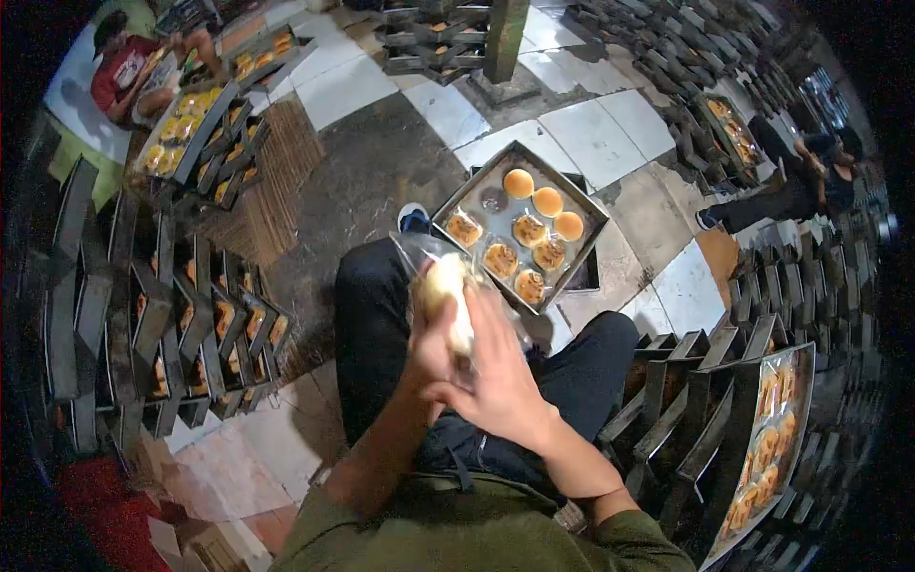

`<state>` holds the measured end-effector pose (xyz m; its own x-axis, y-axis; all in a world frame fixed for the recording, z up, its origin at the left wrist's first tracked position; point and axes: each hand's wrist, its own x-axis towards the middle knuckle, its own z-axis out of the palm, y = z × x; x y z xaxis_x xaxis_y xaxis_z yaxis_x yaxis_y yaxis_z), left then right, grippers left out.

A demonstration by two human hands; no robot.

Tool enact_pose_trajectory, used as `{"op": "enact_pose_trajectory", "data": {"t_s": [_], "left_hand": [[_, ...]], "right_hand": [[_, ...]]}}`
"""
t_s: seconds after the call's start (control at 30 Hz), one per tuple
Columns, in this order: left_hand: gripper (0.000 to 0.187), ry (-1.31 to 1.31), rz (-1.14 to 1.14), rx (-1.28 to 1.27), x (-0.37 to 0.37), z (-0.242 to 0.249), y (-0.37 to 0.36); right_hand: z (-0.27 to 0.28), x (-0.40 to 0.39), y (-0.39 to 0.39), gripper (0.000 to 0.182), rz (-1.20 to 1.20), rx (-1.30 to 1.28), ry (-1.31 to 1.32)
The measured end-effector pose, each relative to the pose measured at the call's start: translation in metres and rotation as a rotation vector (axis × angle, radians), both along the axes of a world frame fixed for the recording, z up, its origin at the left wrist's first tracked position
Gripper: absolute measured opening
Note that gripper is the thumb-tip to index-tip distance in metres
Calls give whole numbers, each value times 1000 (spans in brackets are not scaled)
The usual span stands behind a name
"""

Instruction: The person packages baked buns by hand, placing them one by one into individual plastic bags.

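Note:
Between my two hands, above my lap, is a pale bun [445, 281] inside a clear plastic bag [412, 250]. My left hand [431, 351] wraps its left side, slightly blurred. Against the right side presses my right hand [494, 374], fingers together and pointing away from me. Just beyond stands a square metal tray [589, 250] on the floor. It holds three plain round buns [547, 201] and several topped buns in clear wrapping [500, 259]. A dark round spot marks the tray's bottom near its upper left.
Stacked trays of buns [191, 315] rise at my left. More stacks stand at my right, with a tray of wrapped buns [762, 448] on top. One person [124, 71] sits at the far left beside yellow buns [181, 129]; another person [820, 176] sits at the far right.

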<state>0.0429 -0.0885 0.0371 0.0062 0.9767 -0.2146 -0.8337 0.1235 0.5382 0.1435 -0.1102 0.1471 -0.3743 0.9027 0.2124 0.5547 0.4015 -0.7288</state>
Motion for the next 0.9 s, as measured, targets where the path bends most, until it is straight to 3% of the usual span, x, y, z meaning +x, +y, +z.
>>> {"op": "enact_pose_trajectory", "data": {"t_s": [0.03, 0.07, 0.13, 0.17, 0.2, 0.27, 0.33, 0.37, 0.4, 0.47, 0.5, 0.57, 0.6, 0.67, 0.73, 0.8, 0.87, 0.9], "left_hand": [[48, -406, -187, -36, -5, 33, 9], [49, -447, -157, -90, -17, 42, 14], [53, -75, -28, -300, -31, 57, 20], [56, -133, -98, -197, -46, 34, 23], [56, -138, -80, -211, -52, 38, 26], [54, -60, 51, -94, -58, 56, 25], [48, -47, 51, -13, -51, 74, 17], [48, -53, 50, -11, -47, 82, 14], [47, -55, 49, -4, -43, 91, 11], [47, -31, 73, 43, -42, 107, 9], [47, -2, 90, 82, -42, 113, 7], [48, -11, 103, 59, -41, 121, 4], [48, -29, 107, 27, -38, 124, 3], [48, -19, 82, 27, -35, 127, 3], [64, 172, 87, -67, -32, 128, 6], [58, 145, 57, -108, -40, 124, 18], [51, 183, 234, -193, -53, 128, 29], [57, 151, 244, -210, -53, 131, 33]], "right_hand": [[9, -4, -2, 88, 8, 57, -106], [12, -9, -5, 87, 19, 114, -210], [5, -11, -27, 85, 258, 92, -331], [1, -5, -39, 67, 317, -51, -239], [21, 2, -28, 46, 633, -681, -467], [3, 25, -43, 27, 253, -147, -289], [13, 13, -4, 22, -8, -48, -50], [3, 11, 5, 19, 16, 28, 36], [-8, 14, 7, 21, 74, -251, 237], [-3, 17, 3, 18, -28, -643, 420], [4, 18, 3, 18, -18, -638, 420], [16, 22, 3, 11, 223, -166, 168], [18, 23, 1, 11, 221, -157, 169], [20, 21, -1, 7, 238, 291, -348], [19, 17, -10, 11, 232, 70, -406], [33, 22, -14, 17, 989, -321, -394], [33, 36, -16, 20, 978, -336, -358], [33, 43, -13, 24, 967, -352, -325]]}}
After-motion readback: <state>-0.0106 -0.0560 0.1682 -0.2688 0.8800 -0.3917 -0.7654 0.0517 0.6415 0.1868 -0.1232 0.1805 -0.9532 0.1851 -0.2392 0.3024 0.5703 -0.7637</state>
